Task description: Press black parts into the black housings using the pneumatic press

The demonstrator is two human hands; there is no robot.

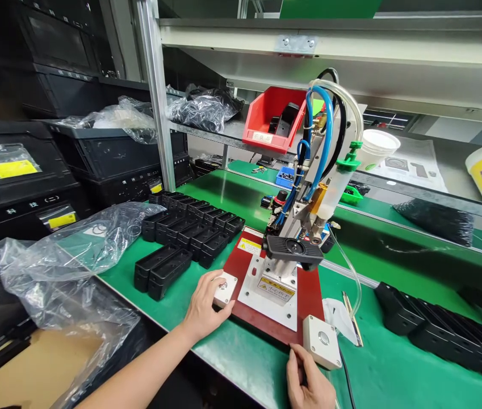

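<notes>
My left hand [205, 304] lies at the left white button box [226, 291], fingers spread, with fingertips by its round button and the thumb at the box's near corner. My right hand [309, 380] is curled at the front edge of the red base [262, 325], just left of and below the right button box [322, 341]. Its fingers are closed and their inner side is hidden. Between the two boxes stands a bench machine [294, 227] with blue hoses and an upright syringe [330, 196] with a green cap. A black speaker-like part [294, 250] sits at the machine's front, under the nozzle.
Rows of black housings [189, 227] stand on the green bench to the left, and more black parts [445, 329] line the right. A white tissue [339, 318] with tweezers [353, 321] lies nearby. Above are a red bin [262, 116] and buckets. Black crates [11, 170] and plastic bags fill the left.
</notes>
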